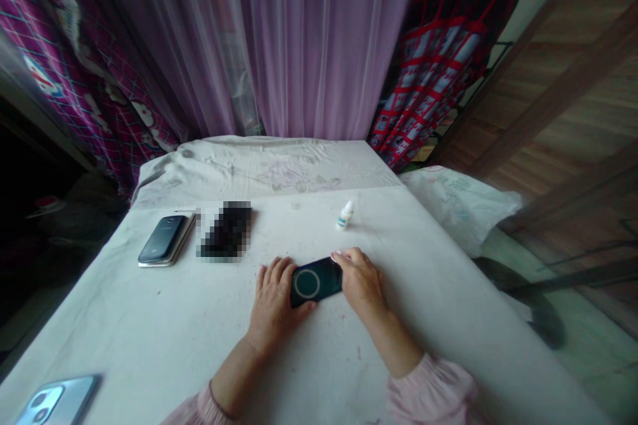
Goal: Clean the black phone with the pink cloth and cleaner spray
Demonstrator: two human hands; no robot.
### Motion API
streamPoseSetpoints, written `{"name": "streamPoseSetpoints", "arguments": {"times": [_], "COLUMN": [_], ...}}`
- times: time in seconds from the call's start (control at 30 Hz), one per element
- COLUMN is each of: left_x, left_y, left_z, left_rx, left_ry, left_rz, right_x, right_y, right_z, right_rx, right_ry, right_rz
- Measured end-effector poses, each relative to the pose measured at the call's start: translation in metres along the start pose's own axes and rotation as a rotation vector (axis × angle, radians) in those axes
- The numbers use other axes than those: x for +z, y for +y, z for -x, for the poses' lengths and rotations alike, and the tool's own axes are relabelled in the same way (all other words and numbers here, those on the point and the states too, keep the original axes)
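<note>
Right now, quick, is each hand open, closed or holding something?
Left hand: holding the left end of the dark ringed phone.
Right hand: curled at its right end; whether gripping or just touching, can't tell.

Soft, rather dim light fills the room, brightest on the white-covered table (199, 332); the far left background sinks nearly to black. Faint shadows right of the small white plastic bottle (345, 216) and the glossy pale blue phone (60, 402) suggest light from the left. The dark rectangular phone with a pale ring (316, 281) reads fairly clearly. Coarse pixelation masks one black flat object (226, 232) (its outline turns to steps). Brown wooden panels (573, 60) blur and stretch rightward.
</note>
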State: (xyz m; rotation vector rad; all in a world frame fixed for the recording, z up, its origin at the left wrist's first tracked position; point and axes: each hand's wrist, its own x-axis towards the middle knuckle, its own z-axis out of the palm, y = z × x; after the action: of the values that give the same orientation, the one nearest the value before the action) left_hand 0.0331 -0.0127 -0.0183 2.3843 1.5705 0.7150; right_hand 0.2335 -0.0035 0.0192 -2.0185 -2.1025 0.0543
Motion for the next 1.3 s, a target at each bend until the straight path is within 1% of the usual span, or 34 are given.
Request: {"name": "streamPoseSetpoints", "arguments": {"times": [0.1, 0.23, 0.3, 0.4, 0.53, 0.6, 0.7, 0.83, 0.9, 1.0, 1.17, 1.23, 1.3], "left_x": [0.0, 0.0, -0.001, -0.001, -0.002, -0.002, -0.002, -0.001, -0.001, 0.0, -0.001, -0.001, -0.002], "left_y": [0.001, 0.001, 0.001, 0.001, 0.001, 0.002, 0.002, 0.002, 0.001, 0.001, 0.002, 0.002, 0.002], "left_z": [0.0, 0.0, 0.0, 0.0, -0.001, -0.001, -0.001, 0.0, 0.0, 0.0, -0.001, -0.001, -0.002], "left_rx": [-0.005, -0.005, -0.007, -0.009, -0.01, -0.014, -0.015, -0.009, -0.001, 0.012, 0.007, 0.002, -0.005], "left_ry": [0.001, -0.002, -0.004, -0.008, -0.016, -0.022, -0.024, -0.011, -0.004, 0.005, -0.007, -0.027, -0.045], "left_rz": [0.002, 0.002, 0.0, -0.001, 0.011, 0.009, 0.001, -0.019, -0.034, -0.05, -0.048, -0.046, -0.046], "right_x": [0.0, 0.001, 0.001, 0.0, -0.004, -0.006, -0.005, -0.001, 0.0, -0.002, -0.007, -0.008, -0.009], "right_y": [-0.004, -0.025, -0.029, -0.021, -0.003, -0.001, -0.011, -0.033, -0.037, -0.029, -0.002, -0.002, -0.009], "right_z": [-0.001, 0.0, 0.0, -0.002, -0.005, -0.006, -0.007, -0.006, -0.005, -0.006, -0.008, -0.009, -0.011], "right_rx": [0.004, -0.072, -0.102, -0.092, 0.0, 0.025, 0.01, -0.063, -0.084, -0.067, 0.061, 0.07, 0.051], "right_ry": [-0.005, -0.045, -0.057, -0.054, -0.038, -0.047, -0.073, -0.104, -0.12, -0.119, -0.074, -0.076, -0.1], "right_rz": [0.028, 0.025, 0.005, -0.006, 0.01, 0.019, 0.027, 0.015, -0.003, -0.039, 0.004, 0.025, 0.032]}}
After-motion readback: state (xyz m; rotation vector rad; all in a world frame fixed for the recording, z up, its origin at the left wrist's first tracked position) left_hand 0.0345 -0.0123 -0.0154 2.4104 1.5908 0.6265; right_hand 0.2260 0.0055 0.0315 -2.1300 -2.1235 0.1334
